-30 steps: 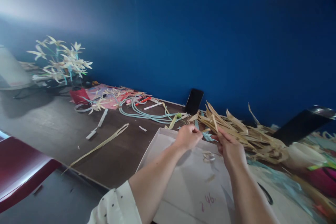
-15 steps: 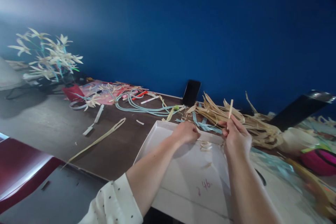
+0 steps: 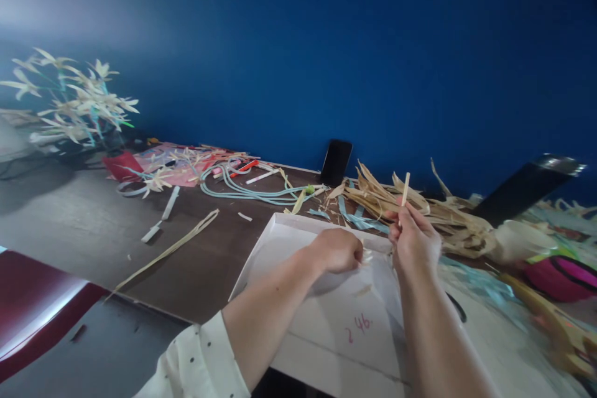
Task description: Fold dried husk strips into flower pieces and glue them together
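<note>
My left hand [image 3: 341, 250] reaches into a shallow white box [image 3: 317, 348], fingers pinched together at small pale curled pieces [image 3: 367, 257] near its far wall. Whether a piece is between the fingertips is hidden. My right hand [image 3: 416, 237] is closed on a thin pale stick [image 3: 405, 189], held upright at the box's right far corner. Red handwritten marks [image 3: 358, 327] show on the box's floor, and another small pale scrap [image 3: 362, 291] lies between them and my left hand.
Behind the box lie dried husks [image 3: 459, 230], blue strips [image 3: 358, 219], pale blue cords [image 3: 242, 198] and a leaning phone [image 3: 336, 162]. A black bottle [image 3: 525, 191] and pink pouch [image 3: 557, 278] are at right. White flowers [image 3: 86, 99] stand at left; a long pale strip [image 3: 168, 250] lies nearer.
My left hand has moved right and slightly nearer, from the box's far wall to the curled pieces. The right hand still holds the stick upright. The view has shifted slightly.
</note>
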Demonstrator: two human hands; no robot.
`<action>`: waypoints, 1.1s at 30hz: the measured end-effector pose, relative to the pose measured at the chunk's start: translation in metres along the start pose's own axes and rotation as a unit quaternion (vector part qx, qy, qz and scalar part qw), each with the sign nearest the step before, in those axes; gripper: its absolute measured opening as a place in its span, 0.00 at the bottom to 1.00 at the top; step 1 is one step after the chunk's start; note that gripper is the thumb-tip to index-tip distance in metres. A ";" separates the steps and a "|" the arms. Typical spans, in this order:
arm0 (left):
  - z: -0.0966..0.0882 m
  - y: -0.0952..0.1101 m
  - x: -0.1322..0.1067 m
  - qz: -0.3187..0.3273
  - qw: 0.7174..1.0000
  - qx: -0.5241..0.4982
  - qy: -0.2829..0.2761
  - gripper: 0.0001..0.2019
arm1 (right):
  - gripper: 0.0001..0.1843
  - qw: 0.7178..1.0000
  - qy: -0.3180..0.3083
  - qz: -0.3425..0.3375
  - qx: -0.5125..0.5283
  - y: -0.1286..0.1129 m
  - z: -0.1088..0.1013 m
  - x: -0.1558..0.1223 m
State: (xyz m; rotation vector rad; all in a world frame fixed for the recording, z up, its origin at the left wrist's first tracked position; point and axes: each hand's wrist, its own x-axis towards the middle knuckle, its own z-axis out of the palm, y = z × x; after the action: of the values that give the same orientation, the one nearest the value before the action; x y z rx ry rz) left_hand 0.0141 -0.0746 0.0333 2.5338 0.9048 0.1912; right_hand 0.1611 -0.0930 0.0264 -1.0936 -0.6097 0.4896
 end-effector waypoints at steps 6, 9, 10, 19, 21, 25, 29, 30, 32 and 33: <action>0.001 0.002 0.002 -0.010 0.996 0.072 -0.048 0.11 | 0.21 1.000 -0.010 0.004 0.006 0.001 0.000 0.000; 0.002 0.003 0.003 -0.018 0.995 0.078 -0.052 0.12 | 0.22 1.000 -0.021 0.002 -0.001 0.003 -0.001 0.000; 0.003 0.003 0.003 -0.018 0.995 0.078 -0.051 0.13 | 0.23 1.000 -0.023 0.002 -0.004 0.003 -0.001 0.000; 0.003 0.004 0.002 -0.015 0.996 0.066 -0.059 0.12 | 0.22 0.999 -0.036 0.006 -0.010 0.005 0.000 -0.002; 0.003 0.003 0.002 -0.012 0.996 0.065 -0.061 0.12 | 0.21 0.999 -0.038 0.006 -0.012 0.006 -0.001 -0.001; 0.004 0.002 0.003 -0.014 0.997 0.068 -0.040 0.12 | 0.23 0.999 -0.039 0.015 -0.022 0.006 -0.001 -0.001; 0.005 0.004 0.003 -0.015 0.997 0.078 -0.023 0.13 | 0.23 0.999 -0.038 0.016 -0.026 0.006 -0.001 -0.001; 0.005 0.005 0.003 -0.018 0.996 0.083 -0.024 0.13 | 0.23 0.999 -0.038 0.015 -0.029 0.007 -0.002 -0.001; 0.005 0.007 0.003 -0.020 0.995 0.093 -0.026 0.13 | 0.22 0.999 -0.039 0.011 -0.035 0.007 -0.002 -0.001; 0.005 0.008 0.003 -0.019 0.995 0.098 -0.028 0.14 | 0.22 0.998 -0.041 0.008 -0.037 0.008 -0.002 -0.002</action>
State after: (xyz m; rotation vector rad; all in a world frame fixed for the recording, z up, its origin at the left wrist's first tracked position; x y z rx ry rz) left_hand 0.0220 -0.0803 0.0322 2.6829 0.9913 0.0207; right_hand 0.1607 -0.0925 0.0183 -1.1540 -0.6958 0.5320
